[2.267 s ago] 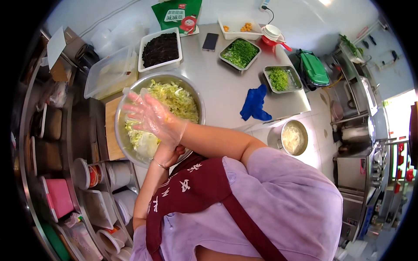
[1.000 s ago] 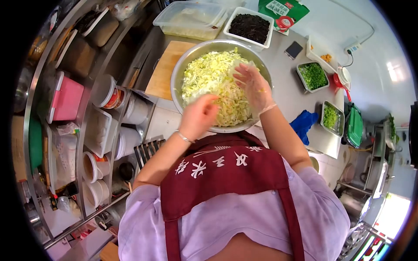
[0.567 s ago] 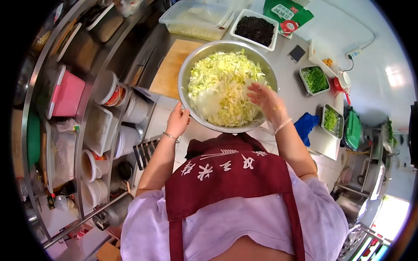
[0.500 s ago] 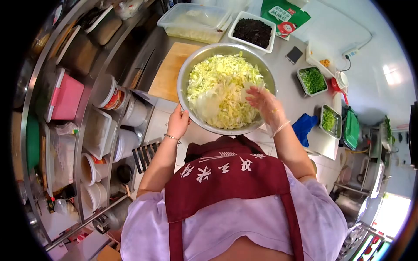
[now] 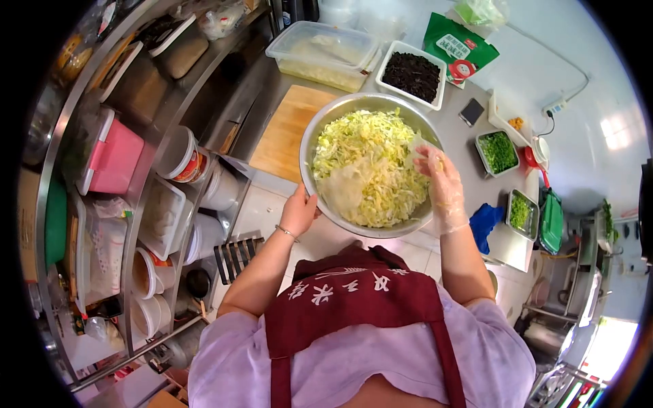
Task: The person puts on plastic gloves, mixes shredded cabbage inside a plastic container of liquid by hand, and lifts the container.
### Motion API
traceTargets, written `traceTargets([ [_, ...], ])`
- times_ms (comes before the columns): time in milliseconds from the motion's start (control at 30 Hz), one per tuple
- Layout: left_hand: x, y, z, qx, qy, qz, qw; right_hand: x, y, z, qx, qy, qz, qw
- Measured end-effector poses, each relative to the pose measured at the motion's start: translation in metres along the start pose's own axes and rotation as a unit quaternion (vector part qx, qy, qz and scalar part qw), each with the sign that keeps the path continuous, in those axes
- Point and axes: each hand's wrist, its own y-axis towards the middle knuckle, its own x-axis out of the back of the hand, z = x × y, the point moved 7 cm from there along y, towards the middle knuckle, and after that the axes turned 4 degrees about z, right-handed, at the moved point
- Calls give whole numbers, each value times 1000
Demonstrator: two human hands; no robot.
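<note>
A large metal bowl point(image 5: 311, 178) of shredded cabbage point(image 5: 381, 170) stands at the counter's front edge, partly over a wooden cutting board point(image 5: 289, 129). My bare left hand point(image 5: 298, 212), with a bracelet at the wrist, grips the bowl's near-left rim. My right hand point(image 5: 443, 187) wears a clear plastic glove and is at the bowl's right side, its fingers apart and bent inward over the cabbage. A pale, see-through patch point(image 5: 343, 187) lies over the cabbage at the left; I cannot make out what it is.
Behind the bowl are a lidded clear tub point(image 5: 326, 51), a white tray of dark shreds point(image 5: 413, 76) and a green bag point(image 5: 459, 47). A phone point(image 5: 471, 112), chopped-green trays point(image 5: 497, 152) and a blue cloth point(image 5: 485, 226) are at right. Shelves with tubs point(image 5: 115, 160) fill the left.
The whole view has shifted, so the bowl and counter appear lower and farther right. My right hand has moved slightly outward toward the bowl's right rim. My left hand keeps its hold.
</note>
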Motion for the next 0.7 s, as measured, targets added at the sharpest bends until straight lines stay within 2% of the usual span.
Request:
traceTargets([
  [67,6,-3,-4,16,31,47,998,-5,15,-1,23,-160,39,986],
  [100,13,-2,-2,15,33,44,998,1,21,-14,26,-157,40,986],
  [167,35,11,6,38,132,37,990,13,40,-54,-48,-196,38,979],
  [200,48,20,5,37,138,32,989,15,43,-52,-43,-189,40,980],
  [267,78,36,-4,-27,148,-28,988,17,37,-55,-71,-161,40,984],
  [300,89,47,-23,-68,211,-42,974,20,37,-61,-87,-150,30,984],
  [367,110,76,-51,-186,225,-101,951,21,34,-56,-104,-126,17,986],
  [433,134,135,-45,-168,122,-81,975,19,36,-55,-116,-108,11,987],
  [533,175,219,-51,-58,-10,-99,993,12,42,-47,-99,-159,7,982],
  [567,191,248,-50,-47,2,-114,992,3,41,-38,-88,-124,10,988],
  [600,215,294,-36,-81,78,-146,983,-2,40,-35,-87,-124,-1,988],
  [700,252,385,-34,-77,136,-122,980,-18,28,-23,-90,-112,-87,986],
])
